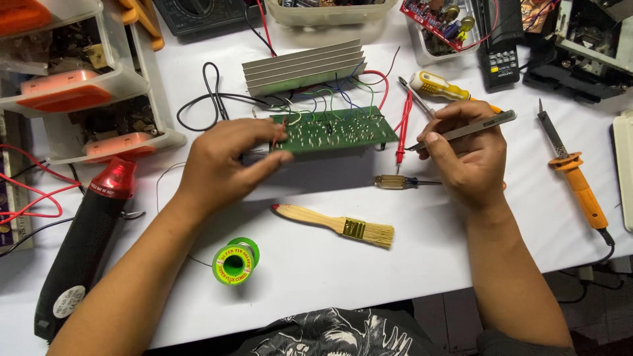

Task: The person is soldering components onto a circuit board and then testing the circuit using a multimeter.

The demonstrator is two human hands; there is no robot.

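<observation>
Nearest the wearer, on the matte white tabletop [316, 277], a green plastic spool of thin grey solder wire [235, 262] lies on its side; just beyond it rests a flat paintbrush with a pale wooden handle, brass-coloured ferrule and straw-coloured bristles [339, 225]; to the left a long black heat gun with a glossy red nozzle collar [89, 240] lies slantwise. Further in, a small screwdriver with a translucent amber handle [395, 181] lies between the two hands. The left hand [221, 165] curls round the near left corner of a rectangular green circuit board [335, 129], thumb and fingers pinched on its edge, holding the board tilted with its speckled solder side up. The right hand [465, 155] has its fingers closed on slim steel tweezers [465, 128], whose pointed tips lie just off the board's right end, beside a red probe lead [403, 128]. Thin green, blue and red wires [330, 99] run from the board's far edge to a ribbed, silver-grey aluminium heat sink [304, 66] just behind it; a yellow-and-white-handled screwdriver [438, 87] lies behind the right hand; well to the right rests a soldering iron with an orange handle and dark metal shaft [572, 173]. At far left stand clear plastic drawers with orange fronts [79, 86].
</observation>
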